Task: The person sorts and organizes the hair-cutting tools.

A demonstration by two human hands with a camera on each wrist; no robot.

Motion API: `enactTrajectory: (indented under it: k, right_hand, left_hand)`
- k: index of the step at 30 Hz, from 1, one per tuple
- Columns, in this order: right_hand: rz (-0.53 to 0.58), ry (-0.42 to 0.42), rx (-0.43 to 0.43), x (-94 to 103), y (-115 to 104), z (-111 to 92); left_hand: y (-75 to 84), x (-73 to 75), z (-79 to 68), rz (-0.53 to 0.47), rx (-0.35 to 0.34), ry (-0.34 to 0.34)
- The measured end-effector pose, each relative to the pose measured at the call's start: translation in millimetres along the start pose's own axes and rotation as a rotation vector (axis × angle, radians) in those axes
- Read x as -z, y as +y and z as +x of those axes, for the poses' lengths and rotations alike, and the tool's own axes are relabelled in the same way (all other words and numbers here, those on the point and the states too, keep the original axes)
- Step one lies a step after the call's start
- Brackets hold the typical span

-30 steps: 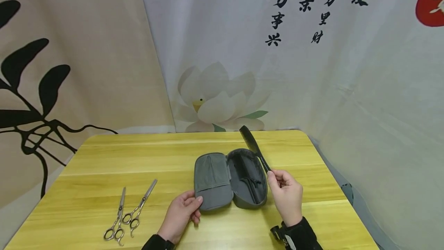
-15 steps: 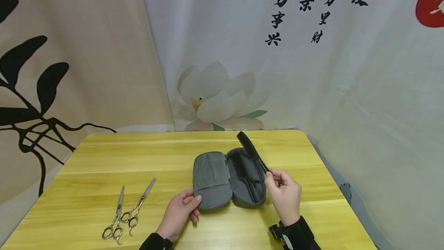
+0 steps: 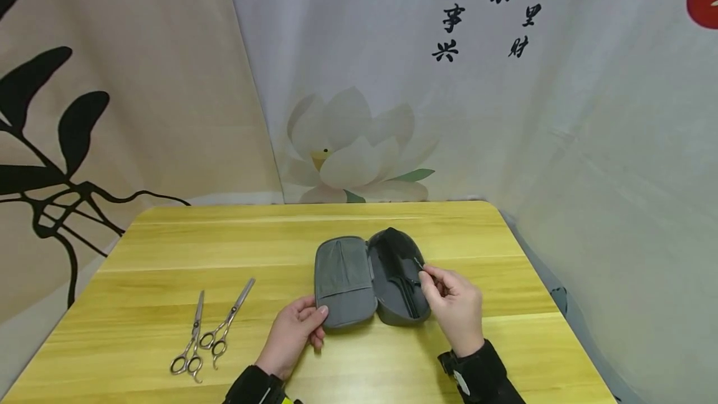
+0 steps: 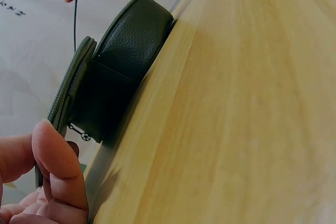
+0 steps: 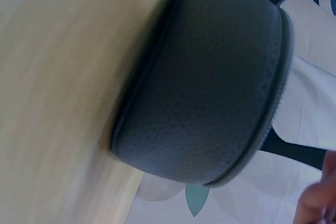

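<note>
A dark grey zip case (image 3: 408, 318) lies unfolded on the table, its flat lid (image 3: 348, 307) to the left and its deep half to the right. My left hand (image 3: 294, 332) pinches the lid's near left edge between thumb and fingers. With my right hand (image 3: 457, 307) I pinch the end of a black comb's handle (image 5: 294, 153); the comb's other end dips into the deep half, where it blends with the dark lining. Other dark, slim items (image 3: 405, 292) lie inside, their kind hard to make out.
Two pairs of metal hair scissors, one plain-looking pair (image 3: 193, 338) and another (image 3: 229, 323) beside it, lie on the left of the wooden table (image 3: 185, 248). A printed curtain (image 3: 359, 80) hangs behind the far edge.
My right hand has lowered the comb, whose head stood above the case's far rim and is now down in the deep half. The left hand keeps its hold on the lid.
</note>
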State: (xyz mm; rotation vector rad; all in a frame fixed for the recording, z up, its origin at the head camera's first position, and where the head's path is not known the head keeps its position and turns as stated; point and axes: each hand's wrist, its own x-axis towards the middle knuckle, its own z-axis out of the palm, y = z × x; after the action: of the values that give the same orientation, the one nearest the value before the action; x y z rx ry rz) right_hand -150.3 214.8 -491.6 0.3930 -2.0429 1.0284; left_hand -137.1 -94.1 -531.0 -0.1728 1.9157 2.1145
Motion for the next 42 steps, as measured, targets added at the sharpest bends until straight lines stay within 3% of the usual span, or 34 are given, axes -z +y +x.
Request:
enactTrajectory:
  k: [5, 12, 16, 23, 32, 37, 42]
  right_hand:
    - [0.039, -0.079, 0.083, -1.5, 0, -2]
    - [-0.025, -0.012, 0.295, -2.1, 2, -1]
    - [-0.116, -0.001, 0.347, -1.7, 3, -2]
    - [-0.307, -0.089, 0.359, 0.2, -3, -3]
    - [-0.465, -0.193, 0.372, 1.1, -7, -6]
    - [-0.559, -0.342, 0.287, 0.9, -8, -9]
    - [-0.557, -0.486, 0.2, 2.2, -10, -8]
  left_hand:
    - [-0.6, 0.3, -0.5, -0.003, 0.001, 0.002]
    - [-1.2, 0.8, 0.5, 0.008, 0.005, 0.002]
    - [-1.7, 0.8, 0.9, 0.013, 0.008, 0.004]
    - [-1.3, 0.8, 1.3, 0.008, 0.012, 0.004]
    - [-2.2, 0.2, 1.4, 0.003, 0.01, 0.012]
    - [-2.5, 0.2, 1.8, 0.007, 0.012, 0.014]
    - [-3.4, 0.5, 1.5, 0.013, 0.018, 0.018]
